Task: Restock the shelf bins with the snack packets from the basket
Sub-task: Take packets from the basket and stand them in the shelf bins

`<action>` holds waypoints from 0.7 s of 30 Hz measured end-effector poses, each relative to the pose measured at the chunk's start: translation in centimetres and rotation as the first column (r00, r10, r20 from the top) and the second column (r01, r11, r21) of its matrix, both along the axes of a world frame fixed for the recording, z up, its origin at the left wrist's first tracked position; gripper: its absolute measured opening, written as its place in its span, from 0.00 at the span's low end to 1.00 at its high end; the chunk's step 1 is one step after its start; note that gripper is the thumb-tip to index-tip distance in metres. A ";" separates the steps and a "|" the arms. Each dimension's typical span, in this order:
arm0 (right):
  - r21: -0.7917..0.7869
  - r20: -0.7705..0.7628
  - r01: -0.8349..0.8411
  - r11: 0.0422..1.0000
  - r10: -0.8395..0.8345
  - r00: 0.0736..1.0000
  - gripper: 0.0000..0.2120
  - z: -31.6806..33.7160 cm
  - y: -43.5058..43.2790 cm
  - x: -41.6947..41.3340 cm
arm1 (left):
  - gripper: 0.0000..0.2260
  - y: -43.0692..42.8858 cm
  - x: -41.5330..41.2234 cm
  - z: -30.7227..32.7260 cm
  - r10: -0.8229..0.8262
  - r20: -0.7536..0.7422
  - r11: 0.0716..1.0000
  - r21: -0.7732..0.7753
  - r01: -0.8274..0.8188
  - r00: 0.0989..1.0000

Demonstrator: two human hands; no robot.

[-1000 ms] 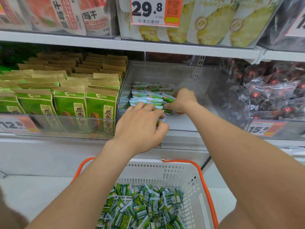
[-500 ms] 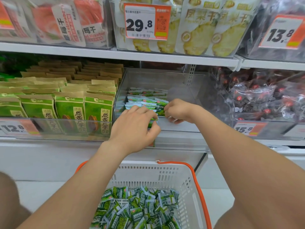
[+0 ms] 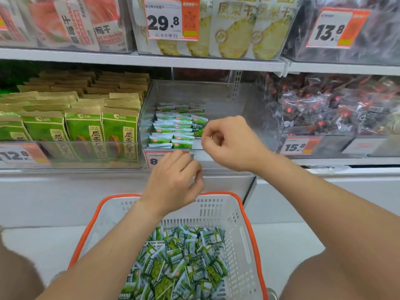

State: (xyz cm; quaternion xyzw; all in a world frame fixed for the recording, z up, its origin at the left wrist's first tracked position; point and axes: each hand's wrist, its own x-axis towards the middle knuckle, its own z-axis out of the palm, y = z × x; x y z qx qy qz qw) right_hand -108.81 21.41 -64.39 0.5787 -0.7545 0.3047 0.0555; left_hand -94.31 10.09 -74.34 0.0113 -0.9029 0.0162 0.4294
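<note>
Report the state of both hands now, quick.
Left hand: fingers curled, contents hidden, cannot be told.
Right hand: closed, fingers curled, holding nothing visible.

**Hidden and clipped parts of the shelf view**

The left hand (image 3: 173,180) covers most of the price tag (image 3: 154,160) on the front of the clear bin (image 3: 218,98), at the centre of the frame; only an 8 shows. Its curled fingers hide whether they hold a packet. The right hand (image 3: 231,144), just right of centre, is curled too, its palm unseen. The basket (image 3: 244,213) and its snack packets (image 3: 179,263) are cut off by the lower edge, their print too small to read. At the left edge, a blurred 12.8 tag (image 3: 19,154) is clipped.
</note>
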 end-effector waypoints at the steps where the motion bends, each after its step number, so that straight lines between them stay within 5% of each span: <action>1: 0.099 -0.045 -0.051 0.994 0.056 0.997 0.07 -0.5 0.7 0.9 | 0.06 0.1 0.3 -1.2 -0.026 0.063 0.999 0.034 0.024 0.998; 4: 0.504 -0.079 -0.106 0.857 0.168 0.983 0.09 -4.3 2.1 2.4 | 0.08 0.6 1.3 -4.8 -0.050 0.425 0.984 0.174 -0.027 0.904; 7: 0.792 -0.057 -0.117 0.600 0.262 0.963 0.09 -8.7 3.3 3.3 | 0.10 1.1 2.3 -9.3 -0.069 0.809 0.973 0.184 -0.140 0.584; 10: 0.901 -0.008 -0.123 0.417 0.300 0.954 0.10 -11.8 4.3 4.3 | 0.13 2.2 3.8 -14.1 -0.160 0.918 0.944 0.250 -0.216 0.362; 16: 0.938 -0.002 -0.110 0.327 0.324 0.946 0.10 -15.2 4.1 4.9 | 0.14 4.0 5.8 -21.6 -0.282 0.956 0.903 0.238 -0.358 -0.076; 19: 0.947 -0.009 -0.099 0.306 0.332 0.943 0.11 -15.8 3.7 5.0 | 0.31 4.2 6.2 -24.0 -0.272 0.956 0.915 0.221 -0.338 -0.111; 21: 0.952 -0.009 -0.094 0.291 0.336 0.942 0.11 -16.4 3.5 5.0 | 0.32 5.0 5.5 -24.8 -0.295 0.956 0.909 0.279 -0.310 -0.004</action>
